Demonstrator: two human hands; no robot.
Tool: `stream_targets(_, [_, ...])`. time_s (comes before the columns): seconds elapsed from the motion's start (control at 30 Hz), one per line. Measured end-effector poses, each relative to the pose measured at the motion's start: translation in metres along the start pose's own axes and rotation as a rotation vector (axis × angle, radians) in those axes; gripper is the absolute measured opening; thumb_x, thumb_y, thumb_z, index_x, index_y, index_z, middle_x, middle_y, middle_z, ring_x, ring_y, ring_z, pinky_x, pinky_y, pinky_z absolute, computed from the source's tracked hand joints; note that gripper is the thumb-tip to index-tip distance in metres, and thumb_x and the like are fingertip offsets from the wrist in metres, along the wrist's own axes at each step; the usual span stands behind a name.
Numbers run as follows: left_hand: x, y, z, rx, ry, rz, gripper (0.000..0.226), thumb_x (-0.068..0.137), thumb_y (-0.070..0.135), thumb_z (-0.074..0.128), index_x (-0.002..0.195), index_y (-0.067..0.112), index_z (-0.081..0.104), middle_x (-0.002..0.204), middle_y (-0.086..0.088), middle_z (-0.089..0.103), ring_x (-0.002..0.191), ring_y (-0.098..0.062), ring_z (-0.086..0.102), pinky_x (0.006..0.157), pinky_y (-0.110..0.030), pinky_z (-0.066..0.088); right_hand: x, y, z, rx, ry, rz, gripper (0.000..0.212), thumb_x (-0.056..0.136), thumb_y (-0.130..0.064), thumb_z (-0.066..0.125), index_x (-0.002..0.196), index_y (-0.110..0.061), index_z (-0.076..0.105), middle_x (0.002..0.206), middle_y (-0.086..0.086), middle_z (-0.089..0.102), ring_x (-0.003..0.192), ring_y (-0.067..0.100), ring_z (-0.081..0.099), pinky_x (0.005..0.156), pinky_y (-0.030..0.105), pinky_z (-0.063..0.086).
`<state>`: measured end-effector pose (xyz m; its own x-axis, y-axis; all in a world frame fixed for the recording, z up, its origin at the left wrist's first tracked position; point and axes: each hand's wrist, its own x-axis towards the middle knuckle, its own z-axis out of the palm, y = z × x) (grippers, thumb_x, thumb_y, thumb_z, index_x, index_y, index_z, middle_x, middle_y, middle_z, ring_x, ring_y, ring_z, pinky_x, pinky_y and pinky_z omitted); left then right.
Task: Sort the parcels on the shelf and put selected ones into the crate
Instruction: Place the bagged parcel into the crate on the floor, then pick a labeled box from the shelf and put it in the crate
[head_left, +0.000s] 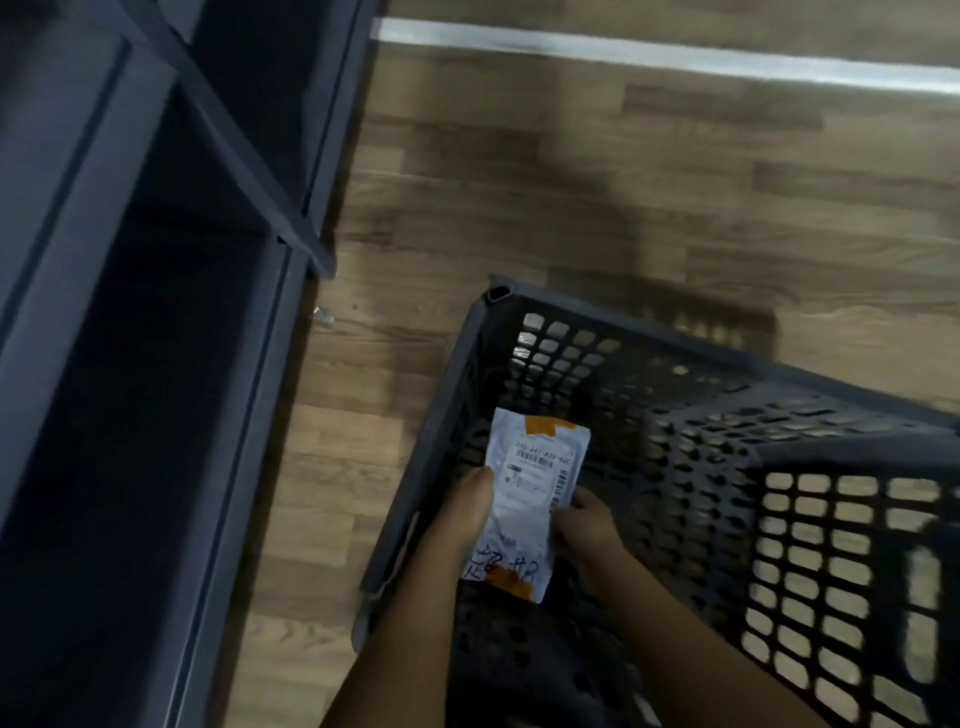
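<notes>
Lower centre of frame: your left grip (467, 512) and right grip (584, 525) pinch a white parcel (537, 483) by its long edges, over the inside of the dark crate (670, 340). The fingers behind the parcel are hidden. Its blurred label seems to read "240 247 A22 020". The handwriting near its orange-taped lower end is illegible.

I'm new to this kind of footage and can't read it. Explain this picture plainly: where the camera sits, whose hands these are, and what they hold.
There is no machine here. A person wears one camera on the head, so you look down along their own arms. The left hand and right hand both grip a white parcel with a printed label and orange tape. They hold it over a dark perforated crate, which stands on a wooden floor. The dark shelf is on the left.
</notes>
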<state>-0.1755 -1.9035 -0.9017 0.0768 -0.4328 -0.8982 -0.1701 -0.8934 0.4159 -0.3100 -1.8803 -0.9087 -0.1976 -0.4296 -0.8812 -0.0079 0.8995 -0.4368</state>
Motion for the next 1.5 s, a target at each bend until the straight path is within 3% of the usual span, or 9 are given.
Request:
stream_targets(0.13, [0.035,-0.005,0.0,0.085,0.061,-0.032,0.044,0.102,0.015,0.03,0.137,-0.01,0.038,0.143,-0.028,0.039,0.114,-0.028,0.052,0.084,-0.029,0.037,0.037,0.013,0.023,-0.017,-0.038,0.004,0.021,0.083,0.002,0.063,0.1,-0.009,0.062,0.099,0.013,0.066,0.095,0.036,0.064,0.087,0.048,0.054])
stream_targets(0.4, [0.054,-0.029,-0.002,0.154,0.011,-0.13,0.049,0.101,0.028,0.029,0.145,0.008,0.033,0.148,-0.019,0.036,0.13,-0.036,0.042,0.106,-0.045,0.039,0.078,0.031,0.043,-0.324,-0.228,0.03,0.03,0.083,-0.005,0.053,0.112,-0.001,0.058,0.109,0.015,0.063,0.102,0.033,0.06,0.091,0.044,0.051])
stream_targets(0.73, [-0.029,-0.005,0.009,0.398,-0.044,0.108,0.051,0.099,0.027,0.038,0.148,0.014,0.029,0.153,-0.005,0.033,0.136,-0.022,0.037,0.11,-0.027,0.032,0.055,0.041,0.026,-0.345,-0.112,-0.017,0.052,0.072,-0.025,0.056,0.122,-0.009,0.058,0.125,0.015,0.058,0.103,0.029,0.062,0.086,0.039,0.055])
stream_targets(1.0, [-0.179,0.033,-0.012,0.506,-0.148,0.098,0.053,0.103,0.026,0.033,0.151,0.01,0.019,0.156,-0.007,0.025,0.14,-0.025,0.03,0.114,-0.032,0.027,-0.133,-0.057,-0.02,-0.188,-0.038,-0.033,0.01,0.081,-0.008,0.055,0.09,-0.007,0.051,0.096,0.015,0.06,0.091,0.031,0.061,0.073,0.038,0.051])
stream_targets(1.1, [-0.243,0.057,-0.033,0.418,-0.104,0.078,0.056,0.099,0.026,0.04,0.15,0.009,0.023,0.153,-0.008,0.029,0.139,-0.027,0.032,0.114,-0.034,0.029,-0.204,-0.094,-0.037,-0.185,-0.009,-0.019,0.019,0.087,-0.01,0.052,0.097,0.003,0.044,0.095,0.016,0.057,0.086,0.03,0.059,0.071,0.039,0.049])
stream_targets(1.13, [-0.268,0.068,-0.042,0.4,-0.08,0.09,0.058,0.096,0.029,0.042,0.149,0.01,0.026,0.151,-0.006,0.033,0.138,-0.027,0.035,0.113,-0.033,0.03,-0.222,-0.103,-0.044,-0.158,-0.017,-0.012,0.051,0.089,-0.011,0.051,0.129,0.014,0.032,0.091,0.015,0.057,0.082,0.029,0.057,0.069,0.038,0.047])
stream_targets(1.17, [-0.292,0.08,-0.049,0.382,-0.066,0.102,0.059,0.094,0.032,0.041,0.148,0.012,0.027,0.151,-0.005,0.034,0.136,-0.026,0.038,0.112,-0.032,0.032,-0.251,-0.118,-0.048,-0.161,-0.019,-0.021,0.021,0.089,-0.013,0.053,0.094,-0.014,0.033,0.087,0.015,0.058,0.077,0.028,0.056,0.067,0.037,0.047])
stream_targets(1.37, [-0.46,0.175,-0.111,0.243,0.099,0.226,0.055,0.102,0.041,0.028,0.153,0.021,0.018,0.159,-0.001,0.019,0.144,-0.021,0.024,0.113,-0.031,0.026,-0.426,-0.23,-0.046,-0.159,-0.159,-0.289,0.047,0.1,-0.027,0.045,0.142,-0.008,0.037,0.142,0.01,0.044,0.128,0.028,0.045,0.093,0.032,0.04])
stream_targets(1.5, [-0.568,0.212,-0.156,0.201,0.311,0.442,0.055,0.1,0.045,0.028,0.147,0.017,0.035,0.154,-0.002,0.033,0.142,-0.019,0.03,0.115,-0.028,0.023,-0.542,-0.302,-0.018,-0.218,-0.357,-0.548,0.041,0.099,-0.031,0.047,0.137,-0.015,0.047,0.128,0.004,0.056,0.116,0.02,0.054,0.086,0.023,0.044])
